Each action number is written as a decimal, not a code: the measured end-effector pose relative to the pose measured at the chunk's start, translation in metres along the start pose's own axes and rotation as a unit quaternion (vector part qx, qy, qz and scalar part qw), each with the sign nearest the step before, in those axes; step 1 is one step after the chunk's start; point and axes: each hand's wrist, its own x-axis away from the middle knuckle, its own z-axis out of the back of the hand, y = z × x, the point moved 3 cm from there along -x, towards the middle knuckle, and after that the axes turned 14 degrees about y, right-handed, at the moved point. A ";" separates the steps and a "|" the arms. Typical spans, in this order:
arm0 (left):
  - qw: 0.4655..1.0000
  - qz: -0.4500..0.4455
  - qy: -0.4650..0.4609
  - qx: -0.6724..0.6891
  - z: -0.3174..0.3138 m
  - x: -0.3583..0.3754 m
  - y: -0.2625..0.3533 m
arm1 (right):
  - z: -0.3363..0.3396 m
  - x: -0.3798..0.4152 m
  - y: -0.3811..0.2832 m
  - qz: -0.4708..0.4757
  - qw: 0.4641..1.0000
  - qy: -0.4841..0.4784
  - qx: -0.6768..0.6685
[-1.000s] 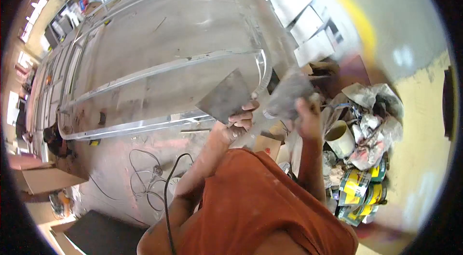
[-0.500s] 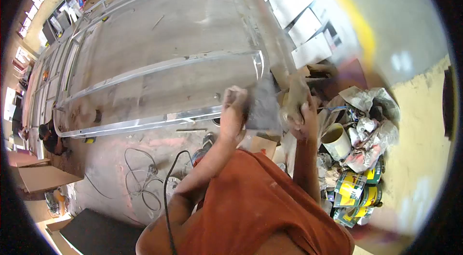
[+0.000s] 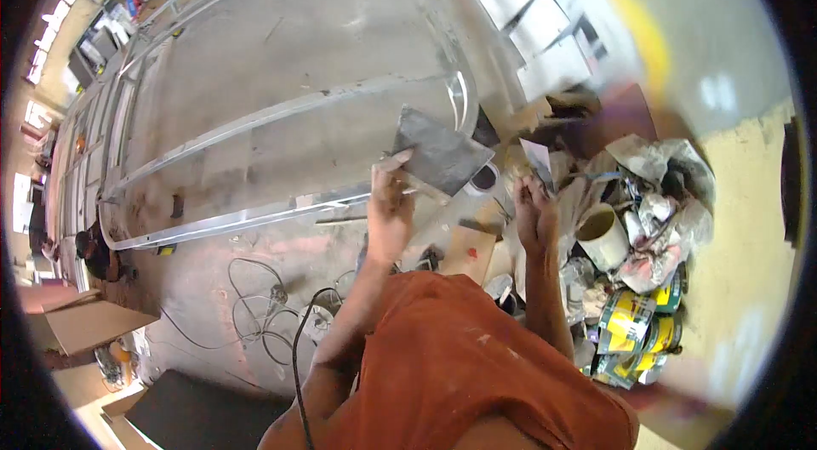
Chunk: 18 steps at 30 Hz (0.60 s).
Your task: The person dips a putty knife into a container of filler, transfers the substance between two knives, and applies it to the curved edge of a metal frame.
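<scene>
My left hand (image 3: pixel 391 196) is closed on one edge of a dark grey flat rectangular sheet (image 3: pixel 441 150), with fingers on its upper face. The sheet is held tilted in front of the metal frame's near corner. My right hand (image 3: pixel 535 210), a little to the right, pinches a small thin flat piece (image 3: pixel 537 158) that points upward. Its face is pale on one side and dark on the other; its exact kind I cannot make out. The two held things are apart.
A large metal frame (image 3: pixel 247 216) stretches across the floor. Crumpled plastic (image 3: pixel 681 165), an open tub (image 3: pixel 602 237) and yellow-labelled cans (image 3: pixel 628 324) crowd the right. Black cable (image 3: pixel 294 365) loops at left, with cardboard (image 3: pixel 94 322) beyond. A person (image 3: pixel 98 253) is by the frame's far left corner.
My hands have moved apart slightly. The grey sheet, blurred before, now shows its broad face. The piece in my right hand is turned with its tip up.
</scene>
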 end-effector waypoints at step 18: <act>0.896 0.409 -0.071 0.158 0.035 0.011 -0.143 | -0.033 0.004 0.029 0.257 0.818 0.032 0.513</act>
